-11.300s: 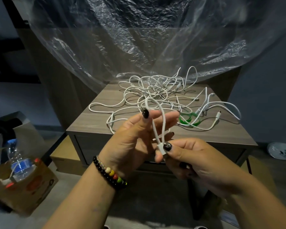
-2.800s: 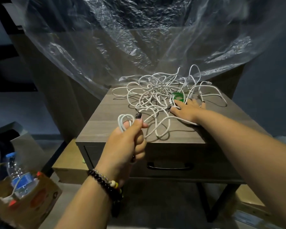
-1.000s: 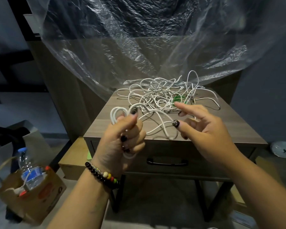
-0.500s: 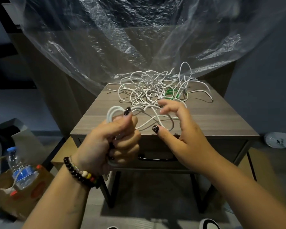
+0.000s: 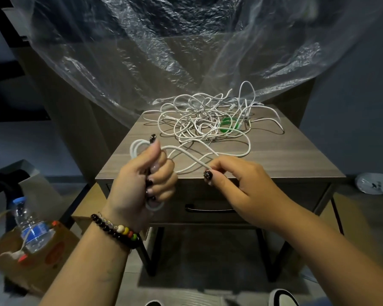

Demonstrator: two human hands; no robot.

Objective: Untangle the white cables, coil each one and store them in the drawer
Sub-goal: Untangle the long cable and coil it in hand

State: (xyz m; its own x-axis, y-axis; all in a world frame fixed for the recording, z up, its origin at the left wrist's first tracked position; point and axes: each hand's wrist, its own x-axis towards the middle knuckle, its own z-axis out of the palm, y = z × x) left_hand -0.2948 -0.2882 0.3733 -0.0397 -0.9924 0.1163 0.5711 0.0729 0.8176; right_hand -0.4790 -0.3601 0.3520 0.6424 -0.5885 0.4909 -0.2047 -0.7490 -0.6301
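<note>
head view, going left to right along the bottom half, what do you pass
clear plastic water bottle with blue label in the brown cardboard box → left hand gripping a coil of white cable → black drawer handle → right hand pinching the same cable → white bag on the floor

Smooth, matt white cables (image 5: 199, 127) with a rubbery plastic look lie heaped on a worktop (image 5: 274, 157) of grey wood-grain laminate with a dull finish, its drawer (image 5: 274, 195) front in the same laminate with a dark, faintly shiny handle (image 5: 208, 209). Behind hangs a crinkled sheet of clear plastic film (image 5: 164, 51), glossy where light catches its creases. At lower left a clear plastic bottle (image 5: 31, 228) with a glossy blue label stands in a matt brown cardboard box (image 5: 38, 268).
</note>
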